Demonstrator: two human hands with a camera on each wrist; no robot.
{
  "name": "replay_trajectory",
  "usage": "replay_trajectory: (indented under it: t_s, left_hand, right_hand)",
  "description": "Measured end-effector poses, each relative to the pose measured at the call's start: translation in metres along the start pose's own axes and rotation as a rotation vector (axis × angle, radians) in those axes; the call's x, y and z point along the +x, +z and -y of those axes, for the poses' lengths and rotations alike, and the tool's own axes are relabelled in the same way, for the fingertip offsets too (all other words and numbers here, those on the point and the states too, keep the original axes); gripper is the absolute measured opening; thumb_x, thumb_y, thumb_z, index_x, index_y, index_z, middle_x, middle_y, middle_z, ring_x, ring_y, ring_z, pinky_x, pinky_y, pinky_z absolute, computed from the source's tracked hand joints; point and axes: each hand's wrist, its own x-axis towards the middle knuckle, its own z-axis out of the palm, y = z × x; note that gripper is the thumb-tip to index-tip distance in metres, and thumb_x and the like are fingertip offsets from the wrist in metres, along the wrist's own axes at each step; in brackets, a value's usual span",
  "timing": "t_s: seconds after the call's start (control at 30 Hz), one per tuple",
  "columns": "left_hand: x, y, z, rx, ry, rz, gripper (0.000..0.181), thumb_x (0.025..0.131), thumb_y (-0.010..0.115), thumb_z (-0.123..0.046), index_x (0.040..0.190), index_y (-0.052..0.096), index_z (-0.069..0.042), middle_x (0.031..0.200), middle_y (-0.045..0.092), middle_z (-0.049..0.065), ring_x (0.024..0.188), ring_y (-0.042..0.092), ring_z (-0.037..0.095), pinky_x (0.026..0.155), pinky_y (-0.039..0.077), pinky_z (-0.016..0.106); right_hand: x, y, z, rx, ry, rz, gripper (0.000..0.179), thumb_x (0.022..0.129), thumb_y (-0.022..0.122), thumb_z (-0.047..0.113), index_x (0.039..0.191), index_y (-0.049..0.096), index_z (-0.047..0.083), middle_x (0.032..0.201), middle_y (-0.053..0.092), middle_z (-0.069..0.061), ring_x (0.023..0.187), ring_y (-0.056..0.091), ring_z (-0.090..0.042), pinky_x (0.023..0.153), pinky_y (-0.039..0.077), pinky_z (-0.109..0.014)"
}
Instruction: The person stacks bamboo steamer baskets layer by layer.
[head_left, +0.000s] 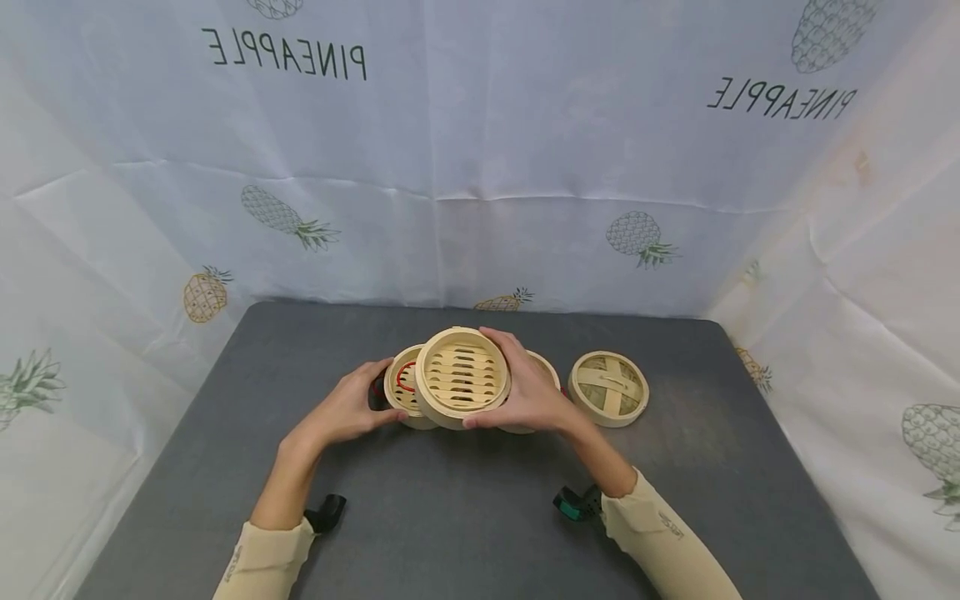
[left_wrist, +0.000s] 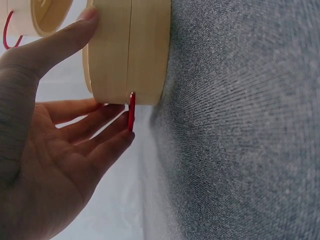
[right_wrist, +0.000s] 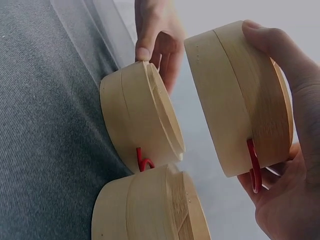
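1. Head view: from above, forward and down across table (head_left: 435, 533).
2. Left wrist view: close, turned sideways, at left hand (left_wrist: 65, 160).
3. Right wrist view: close, sideways, past right hand (right_wrist: 295, 195); shares left hand's bamboo basket (right_wrist: 132, 110) with item 2.

Shows a dark grey table (head_left: 465, 525) with rounded far corners; has creased whitish cloth (head_left: 517, 150) behind and along both sides, printed with grey-outlined pineapples (head_left: 272, 208), orange pineapples (head_left: 205, 297) and, at the back, mirror-reversed dark lettering (head_left: 287, 56) reading PINEAPPLE.
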Motion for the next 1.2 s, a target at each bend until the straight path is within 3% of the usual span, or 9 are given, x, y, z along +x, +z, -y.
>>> replay_trajectory:
  t_s: [0.27,0.53,1.0,1.2]
  left_hand:
    - [0.001,0.000,0.002,0.004,0.009,0.001,0.095,0.089,0.091,-0.033,0.160,0.044,0.007,0.146,0.063,0.028,0.133,0.063,0.043,0.110,0.053,0.063]
    - [0.004,-0.001,0.003,-0.007,0.029,-0.010,0.095,0.086,0.093,-0.033,0.158,0.047,0.006,0.144,0.065,0.027,0.133,0.064,0.043,0.112,0.052,0.063]
    - [0.001,-0.002,0.004,-0.024,0.009,-0.005,0.090,0.086,0.093,-0.035,0.156,0.051,0.002,0.139,0.067,0.023,0.129,0.065,0.041,0.111,0.053,0.062]
    - [0.001,-0.002,0.006,-0.024,0.000,-0.012,0.091,0.085,0.094,-0.038,0.155,0.052,0.003,0.140,0.068,0.023,0.130,0.066,0.041,0.110,0.053,0.062]
  right_hand:
    - [0.009,0.007,0.002,0.023,0.016,0.026,0.128,0.070,0.101,0.038,0.173,0.024,0.027,0.168,0.039,-0.007,0.152,0.046,-0.031,0.123,0.041,-0.064]
    - [0.016,0.013,-0.001,0.029,0.008,0.023,0.126,0.071,0.100,0.052,0.171,0.027,0.030,0.168,0.040,-0.006,0.150,0.049,-0.030,0.121,0.043,-0.065]
    - [0.027,0.020,0.000,0.033,0.026,0.018,0.127,0.071,0.101,0.044,0.172,0.025,0.032,0.168,0.039,-0.005,0.151,0.047,-0.030,0.122,0.041,-0.064]
    - [0.031,0.021,-0.002,0.024,0.042,0.017,0.129,0.070,0.099,0.057,0.172,0.024,0.031,0.169,0.038,-0.006,0.153,0.045,-0.032,0.123,0.041,-0.065]
